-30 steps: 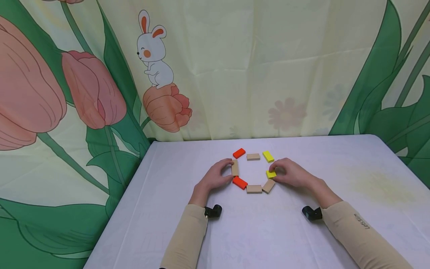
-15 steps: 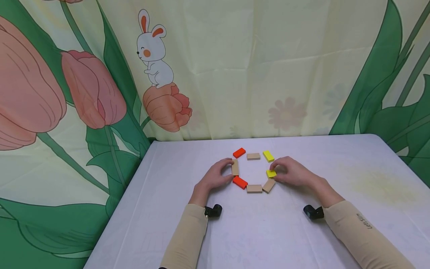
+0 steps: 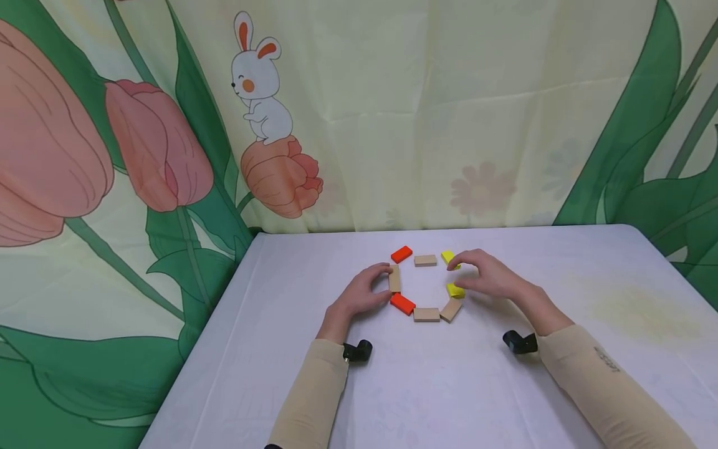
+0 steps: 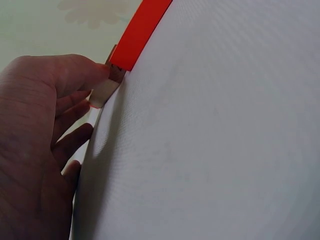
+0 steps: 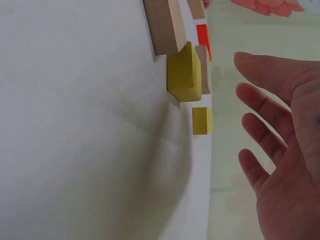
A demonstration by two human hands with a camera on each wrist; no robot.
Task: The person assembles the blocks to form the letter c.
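My left hand [image 3: 361, 292] holds a plain wooden block [image 3: 395, 279] at the left of a ring of small blocks, fingers at its far end and thumb at its near end. A red block [image 3: 402, 304] adjoins it, seen large in the left wrist view [image 4: 140, 35]. My right hand [image 3: 492, 277] hovers with spread, bent fingers and nothing between them. Below it lies a yellow block [image 3: 455, 290], touching a plain wooden block [image 3: 451, 310]. The fingertips overlap the far yellow block [image 3: 448, 257] in the head view, but the right wrist view shows them apart from both yellow blocks.
Another red block [image 3: 401, 254] and a plain block [image 3: 425, 260] form the far side of the ring. One more plain block [image 3: 427, 315] lies at the near side. A white cloth covers the table [image 3: 426, 386]; a printed curtain [image 3: 364, 125] hangs behind it.
My right hand has let go of the near yellow block and risen slightly up and away from it. The left hand keeps its place on the plain block.
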